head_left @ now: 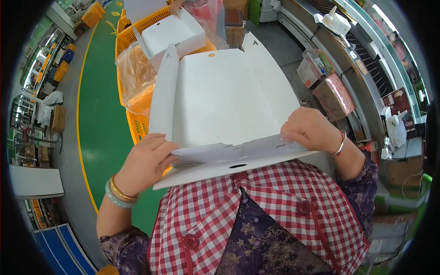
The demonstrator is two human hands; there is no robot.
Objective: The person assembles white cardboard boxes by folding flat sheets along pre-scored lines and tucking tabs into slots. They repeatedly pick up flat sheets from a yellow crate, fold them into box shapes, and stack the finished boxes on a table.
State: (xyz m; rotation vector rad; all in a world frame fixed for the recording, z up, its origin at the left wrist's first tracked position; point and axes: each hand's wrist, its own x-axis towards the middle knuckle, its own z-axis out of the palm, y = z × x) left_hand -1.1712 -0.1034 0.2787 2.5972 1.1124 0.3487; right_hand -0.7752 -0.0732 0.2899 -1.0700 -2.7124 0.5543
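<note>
A large white cardboard box [215, 98] stands open in front of me, its inside bare and its side walls folded up. My left hand [149, 158] grips the near left corner, thumb and fingers closed on the edge of the card. At the near right corner my right hand [311, 129] pinches the folded front wall. Between the hands the front panel is doubled over, with slots along its fold and a dark oval hole. The flap's near edge lies close against my checked apron [275, 197].
Beyond the box, yellow crates [120, 46] hold clear plastic wrap [136, 68] and another white box [172, 34], with another person's hand [176, 6] at it. A conveyor [353, 59] runs along the right, beside a pink-wrapped bundle [334, 97]. Green floor [103, 91] lies left.
</note>
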